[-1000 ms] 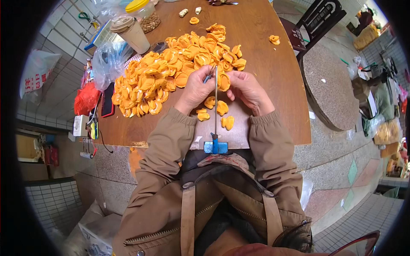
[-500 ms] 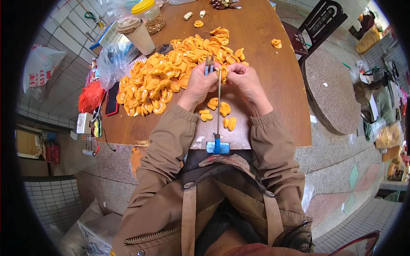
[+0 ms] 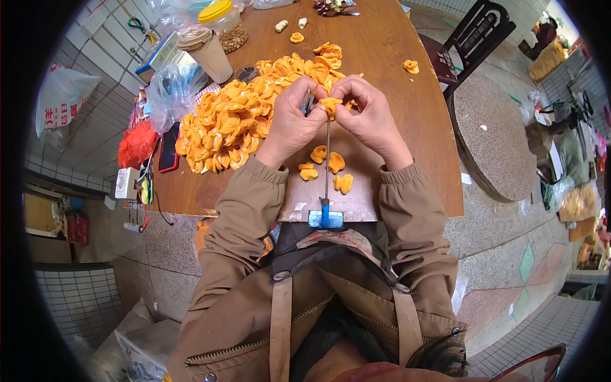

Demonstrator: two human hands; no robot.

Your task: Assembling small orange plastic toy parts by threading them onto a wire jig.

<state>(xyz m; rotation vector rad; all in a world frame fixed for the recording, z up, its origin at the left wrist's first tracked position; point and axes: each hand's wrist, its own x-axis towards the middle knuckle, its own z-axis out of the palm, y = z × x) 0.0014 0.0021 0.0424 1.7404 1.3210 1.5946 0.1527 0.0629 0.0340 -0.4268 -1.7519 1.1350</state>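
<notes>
At the tip of a thin upright metal rod (image 3: 328,149), an orange flower-like piece (image 3: 330,106) sits between my hands. My right hand (image 3: 369,114) pinches it with thumb and index finger. My left hand (image 3: 289,121) is closed, its thumb and finger meeting at the piece's left side; a grey tweezers-like tool (image 3: 308,102) is held inside it, mostly hidden. A blue clamp (image 3: 325,218) fixes the rod to the table's near edge. Several loose orange pieces (image 3: 336,162) lie around the rod. Behind and left of my hands spreads a large heap of orange petal-like pieces (image 3: 223,121).
On the wooden table (image 3: 414,140) stand a lidded cup (image 3: 210,57) and a yellow-capped jar (image 3: 230,28) at the far left. A phone (image 3: 168,149) lies at the left edge by a red bag (image 3: 136,144). A dark chair (image 3: 474,41) stands beyond the right edge.
My hands have drawn together over the rod, the right one turning so its knuckles rise. The orange piece has shifted onto the rod's tip. The tool in my left hand has tilted and is more hidden.
</notes>
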